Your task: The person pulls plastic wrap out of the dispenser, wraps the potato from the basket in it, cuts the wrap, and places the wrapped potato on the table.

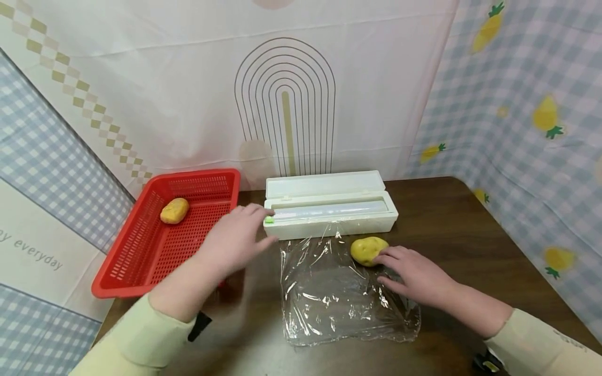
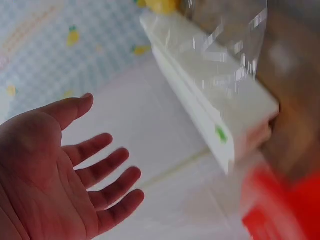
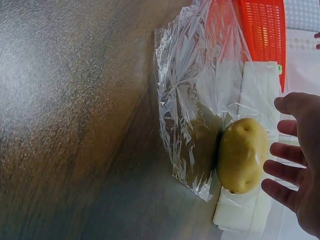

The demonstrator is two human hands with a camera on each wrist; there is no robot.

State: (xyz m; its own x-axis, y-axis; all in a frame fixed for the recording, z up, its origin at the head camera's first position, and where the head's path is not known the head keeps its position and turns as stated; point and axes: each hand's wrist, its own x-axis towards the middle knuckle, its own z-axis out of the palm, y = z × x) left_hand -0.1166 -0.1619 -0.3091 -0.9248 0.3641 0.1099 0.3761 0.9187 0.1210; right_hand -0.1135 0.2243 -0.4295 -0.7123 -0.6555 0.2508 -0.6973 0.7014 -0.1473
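A potato [image 1: 364, 251] rests on a sheet of clear cling film [image 1: 324, 308] that is pulled out over the table from a white dispenser box [image 1: 334, 226]. Its lid [image 1: 324, 185] stands raised, and the film roll [image 1: 329, 210] shows inside. My right hand [image 1: 416, 277] hovers at the right of the potato [image 3: 244, 156], its fingers spread and gripping nothing. At the left end of the box, near a green tab [image 1: 269, 220], is my left hand [image 1: 235, 235]; its fingers are loosely extended and hold nothing in the left wrist view.
To the left stands a red plastic basket [image 1: 157, 245] with one yellowish, potato-like lump [image 1: 175, 211] in it. A patterned cloth [image 1: 197, 99] hangs behind the dark wooden table [image 1: 451, 224]. Another patterned cloth [image 1: 527, 156] runs along the right side.
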